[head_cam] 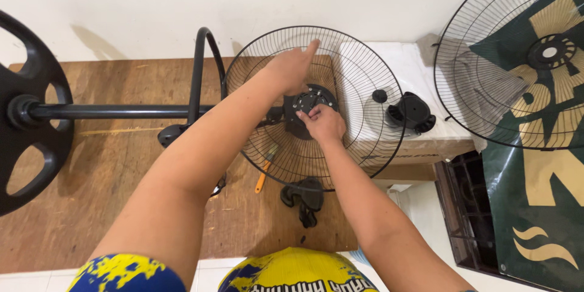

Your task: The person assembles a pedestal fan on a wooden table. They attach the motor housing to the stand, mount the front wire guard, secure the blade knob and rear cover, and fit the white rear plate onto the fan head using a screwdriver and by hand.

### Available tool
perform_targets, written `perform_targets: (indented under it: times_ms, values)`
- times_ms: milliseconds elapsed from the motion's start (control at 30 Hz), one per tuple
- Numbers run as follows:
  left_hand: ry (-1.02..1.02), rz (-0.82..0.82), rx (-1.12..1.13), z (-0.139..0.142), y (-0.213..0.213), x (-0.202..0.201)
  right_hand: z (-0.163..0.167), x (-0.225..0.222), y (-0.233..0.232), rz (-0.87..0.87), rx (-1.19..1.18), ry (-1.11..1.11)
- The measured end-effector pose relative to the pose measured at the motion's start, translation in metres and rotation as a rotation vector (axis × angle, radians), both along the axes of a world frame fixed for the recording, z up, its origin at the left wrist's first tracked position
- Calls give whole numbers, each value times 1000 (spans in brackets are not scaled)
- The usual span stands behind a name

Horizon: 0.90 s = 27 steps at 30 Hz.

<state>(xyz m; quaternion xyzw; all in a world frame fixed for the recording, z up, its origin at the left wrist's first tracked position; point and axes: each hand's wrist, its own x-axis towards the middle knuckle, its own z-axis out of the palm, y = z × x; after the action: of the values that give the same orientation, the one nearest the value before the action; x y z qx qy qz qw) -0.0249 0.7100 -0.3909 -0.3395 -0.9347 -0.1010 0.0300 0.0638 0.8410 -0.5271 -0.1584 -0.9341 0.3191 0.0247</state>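
Item, fan under my hands: my left hand (pixel 292 68) lies flat with fingers spread on the upper wires of the round black wire guard (pixel 359 146), gripping nothing that I can make out, only pressing. My right hand (pixel 322 123) sits just below it at the guard's centre, fingers pinched narrow on the black motor hub (pixel 310 98); whether a small part is between the fingertips I cannot tell. Behind the hub, away to the left of my left hand, the black pole (pixel 115 111) runs across the wooden board (pixel 103 182) to the round black base (pixel 27 115) standing on edge. Below my right hand, seen through the wires, lies an orange-handled screwdriver (pixel 264 174), and beside it a black plastic part (pixel 302 198). To the right of my right hand, a black cap (pixel 413 112) rests on a white foam block (pixel 420 73). Further right, a second wire guard (pixel 486 73) leans over a green and gold banner (pixel 541 176).
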Motion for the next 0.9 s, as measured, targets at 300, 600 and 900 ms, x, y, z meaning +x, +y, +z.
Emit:
perform_targets:
  times_ms: [300, 600, 900]
  values:
    - [-31, 172, -240, 2, 11, -4, -2, -1, 1, 3, -3, -8]
    - [109, -70, -146, 11, 9, -6, -1, 2, 2, 6, -7, -4]
    - [183, -220, -249, 17, 2, 7, 6, 8, 5, 37, -6, 29]
